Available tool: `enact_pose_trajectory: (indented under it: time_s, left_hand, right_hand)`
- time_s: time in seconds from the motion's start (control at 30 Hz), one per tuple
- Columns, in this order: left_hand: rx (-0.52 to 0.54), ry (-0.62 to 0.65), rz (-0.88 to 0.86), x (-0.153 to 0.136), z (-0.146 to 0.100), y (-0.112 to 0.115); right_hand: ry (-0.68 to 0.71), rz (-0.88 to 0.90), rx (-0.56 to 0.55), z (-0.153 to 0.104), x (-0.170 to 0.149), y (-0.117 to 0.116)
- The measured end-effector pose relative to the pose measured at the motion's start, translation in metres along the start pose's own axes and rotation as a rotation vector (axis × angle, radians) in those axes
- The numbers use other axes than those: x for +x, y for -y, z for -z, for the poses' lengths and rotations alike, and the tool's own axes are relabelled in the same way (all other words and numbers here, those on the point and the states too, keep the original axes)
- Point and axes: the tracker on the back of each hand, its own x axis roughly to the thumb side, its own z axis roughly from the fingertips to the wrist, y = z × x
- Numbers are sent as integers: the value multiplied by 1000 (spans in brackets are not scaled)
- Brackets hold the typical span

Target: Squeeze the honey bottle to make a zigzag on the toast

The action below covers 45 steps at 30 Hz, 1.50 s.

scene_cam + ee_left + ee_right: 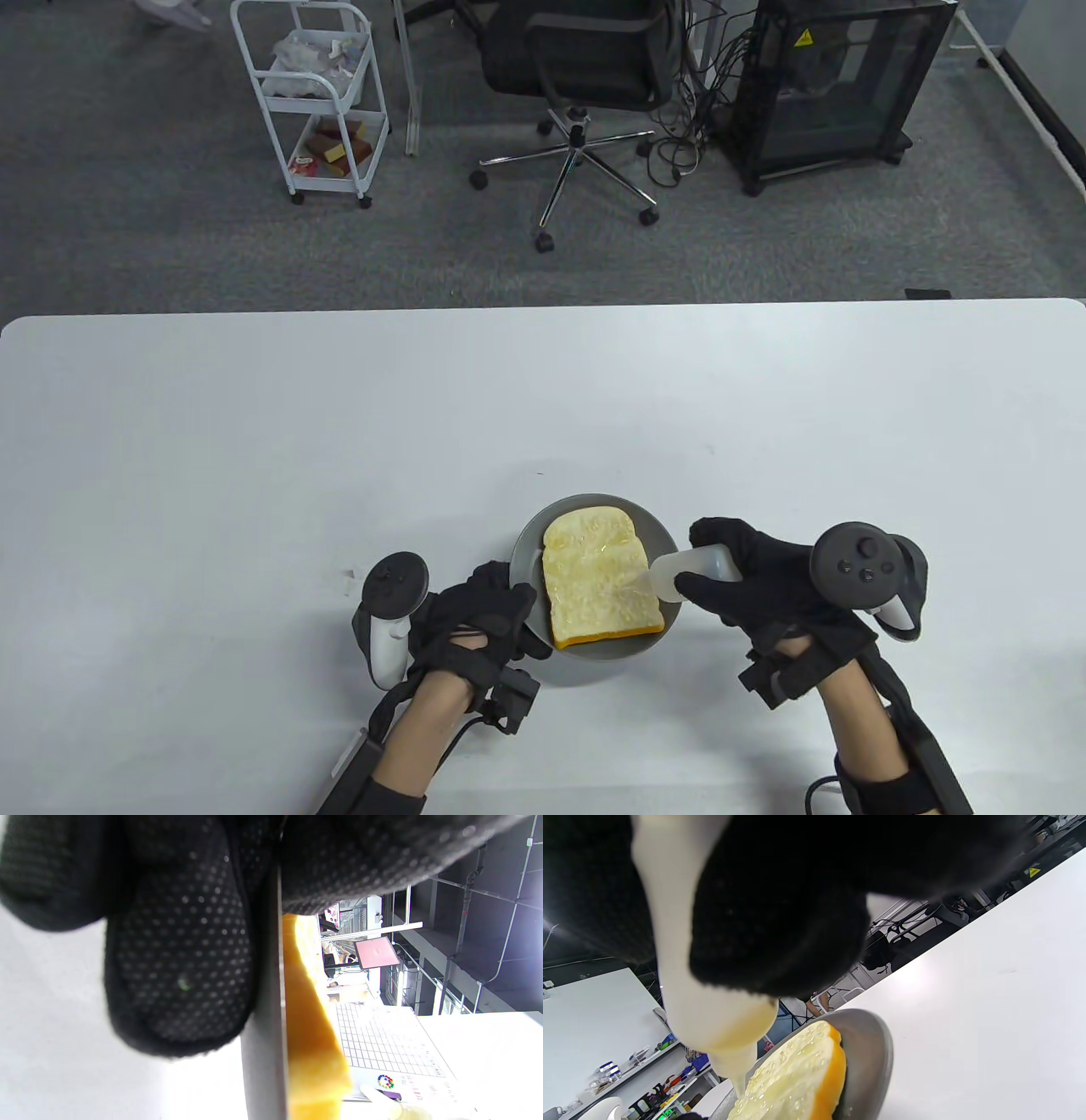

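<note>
A slice of toast (599,580) with glossy honey on top lies on a grey plate (662,531) near the table's front edge. My right hand (747,581) grips a translucent white honey bottle (691,570), tilted with its nozzle over the toast's right side. In the right wrist view the bottle (687,976) points down and its tip sits just above the toast (797,1077). My left hand (488,615) holds the plate's left rim. In the left wrist view my fingers (182,976) pinch the plate's rim (267,1052) beside the toast's orange crust (309,1035).
The white table (339,441) stretches wide behind and to both sides of the plate. Beyond its far edge stand a white trolley (316,93), an office chair (585,76) and a black cabinet (836,85) on grey carpet.
</note>
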Motion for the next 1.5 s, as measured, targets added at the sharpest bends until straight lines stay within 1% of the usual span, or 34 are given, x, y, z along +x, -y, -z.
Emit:
enact_pose_trajectory:
  time_s: [0.3,0.73,1.17,1.5]
  left_hand:
    - [-1,-2,5,0,0,1]
    - [-3,-4,7,-1,0,2]
    - [-5,-6,11,-1,1,4]
    - [-3,-6,10,0,1,3]
  right_hand:
    - [28,13,7,5,8,-21]
    - [45,20,7,9,14,-37]
    - [55,26,34,13,20,-47]
    - [68,25,55,11,22,-47]
